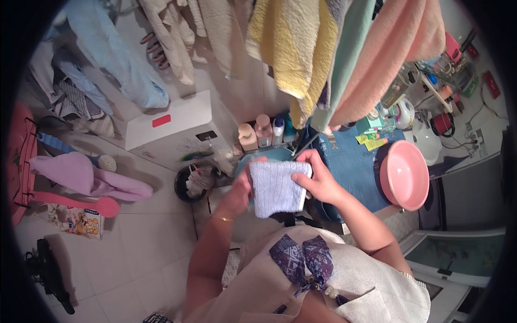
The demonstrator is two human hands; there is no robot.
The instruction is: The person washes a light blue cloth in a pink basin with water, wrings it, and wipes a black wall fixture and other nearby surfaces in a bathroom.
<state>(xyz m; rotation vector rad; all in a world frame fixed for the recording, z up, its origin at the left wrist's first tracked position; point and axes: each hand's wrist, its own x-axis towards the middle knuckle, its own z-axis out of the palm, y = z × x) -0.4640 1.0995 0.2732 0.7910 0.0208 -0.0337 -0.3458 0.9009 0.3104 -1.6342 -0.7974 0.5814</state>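
Observation:
Between my two hands I hold a folded, pale lavender-blue terry towel (278, 187) in front of my chest. My left hand (242, 187) grips its left edge, with the fingers partly hidden behind the cloth. On the right edge is my right hand (321, 181), its thumb lying on the front of the cloth and the fingers behind. Beneath and behind the towel, a blue basin (268, 154) shows in part.
Towels in yellow (299, 52), mint and peach (396, 60) hang ahead. Pump bottles (263, 131) stand behind the basin. At right, a pink basin (405, 175) rests on a blue cloth-covered surface (355, 169). A black bin (188, 183) and a white box-shaped appliance (181, 125) are at left.

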